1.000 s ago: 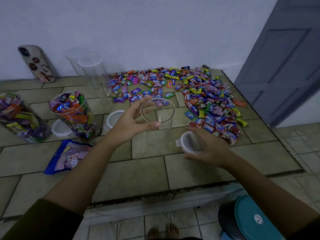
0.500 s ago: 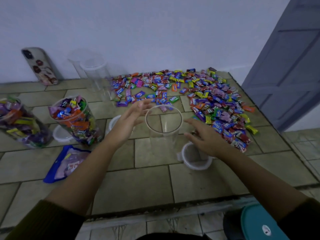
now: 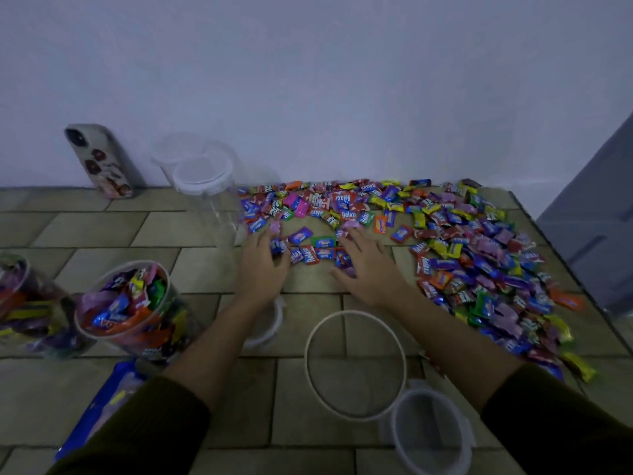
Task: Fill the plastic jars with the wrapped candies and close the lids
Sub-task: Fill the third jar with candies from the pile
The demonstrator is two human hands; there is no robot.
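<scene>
Wrapped candies are touched by the left hand and right hand (fingers apart). An open empty jar is set nearer.

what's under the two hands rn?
Colourful wrapped candies poke out from beneath the left hand and right hand on the beige tiled floor. Whatever lies beneath the palms is covered.

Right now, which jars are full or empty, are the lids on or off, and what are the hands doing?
Front jar: empty, lid off.
Loose lid: lying beside it.
Candy jar: full, no lid.
Back jars: empty, lids on.
Left hand: resting on the candies.
Right hand: fingers spread on candies.
</scene>
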